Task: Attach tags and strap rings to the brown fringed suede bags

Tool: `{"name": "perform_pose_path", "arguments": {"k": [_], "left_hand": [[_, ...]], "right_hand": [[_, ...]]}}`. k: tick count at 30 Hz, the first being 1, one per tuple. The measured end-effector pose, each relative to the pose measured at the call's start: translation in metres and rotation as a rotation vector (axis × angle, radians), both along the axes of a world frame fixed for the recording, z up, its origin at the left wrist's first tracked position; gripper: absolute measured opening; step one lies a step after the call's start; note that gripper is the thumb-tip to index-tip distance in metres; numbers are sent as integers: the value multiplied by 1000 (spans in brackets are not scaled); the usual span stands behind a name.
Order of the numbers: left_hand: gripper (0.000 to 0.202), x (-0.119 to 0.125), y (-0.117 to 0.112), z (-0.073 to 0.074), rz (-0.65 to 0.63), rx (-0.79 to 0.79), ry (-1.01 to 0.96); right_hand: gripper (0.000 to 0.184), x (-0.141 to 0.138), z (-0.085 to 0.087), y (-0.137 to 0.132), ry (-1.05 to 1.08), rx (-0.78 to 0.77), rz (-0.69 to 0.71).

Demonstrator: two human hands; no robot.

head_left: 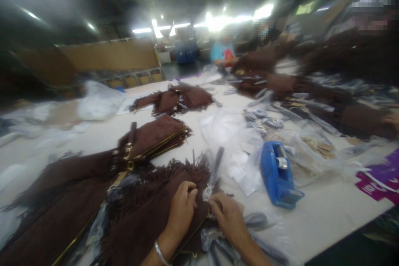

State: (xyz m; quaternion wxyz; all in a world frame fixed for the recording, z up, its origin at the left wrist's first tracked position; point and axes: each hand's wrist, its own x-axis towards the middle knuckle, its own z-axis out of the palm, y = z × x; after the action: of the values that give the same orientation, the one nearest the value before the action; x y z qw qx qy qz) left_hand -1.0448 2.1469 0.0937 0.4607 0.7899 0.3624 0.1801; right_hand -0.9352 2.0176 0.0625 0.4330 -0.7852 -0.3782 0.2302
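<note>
A dark brown fringed bag (156,199) lies on the table under both of my hands. My left hand (183,205) is over the bag with its fingers curled in and the thumb close to them; whatever they hold, if anything, is hidden. Beside it, my right hand (229,214) pinches the pale, plastic-wrapped end of a grey strap (217,168) at the bag's edge. More plastic-wrapped straps (215,241) lie below my right hand. The picture is blurred, so small fittings are hard to make out.
A blue tape dispenser (274,178) stands to the right, near clear plastic bags (240,149). Stacked brown bags with gold zips (158,137) lie left and ahead. Across the table, a person in a light blue top (222,52) and other people are among brown bags.
</note>
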Motion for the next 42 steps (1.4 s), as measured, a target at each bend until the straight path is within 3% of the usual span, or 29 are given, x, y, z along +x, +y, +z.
{"name": "perform_pose_path", "arguments": {"k": [3, 6, 13, 18, 23, 27, 30, 34, 36, 39, 42], "left_hand": [[11, -9, -9, 6, -103, 195, 149], [6, -5, -16, 4, -139, 290, 274], [18, 2, -24, -15, -236, 591, 498], [22, 1, -25, -8, -290, 655, 573], [20, -5, -17, 9, -298, 484, 389], [17, -11, -8, 17, -215, 133, 134], [17, -10, -5, 19, -190, -151, -2], [17, -5, -6, 19, -190, -326, -141], [17, -3, -6, 17, -165, -370, -191], [18, -2, -7, 13, -69, -391, -223], [23, 0, -11, 8, -80, -332, -155]], "right_hand": [[19, 1, 0, -1, 31, 24, 4], [19, 2, 0, -1, 36, 22, -3], [20, 1, -4, 0, 71, 18, -10], [22, 3, 0, -2, 94, 45, 18], [19, 6, 6, -9, 81, 64, 64], [14, 7, 9, -15, -77, 84, 66], [22, 5, 15, -15, -204, 122, 132], [24, 1, 25, -6, -246, 92, 199], [21, 3, 26, -1, -151, 106, 143], [20, 9, 20, 5, 280, 136, 3], [33, 15, 12, 7, 597, 125, -43]]}}
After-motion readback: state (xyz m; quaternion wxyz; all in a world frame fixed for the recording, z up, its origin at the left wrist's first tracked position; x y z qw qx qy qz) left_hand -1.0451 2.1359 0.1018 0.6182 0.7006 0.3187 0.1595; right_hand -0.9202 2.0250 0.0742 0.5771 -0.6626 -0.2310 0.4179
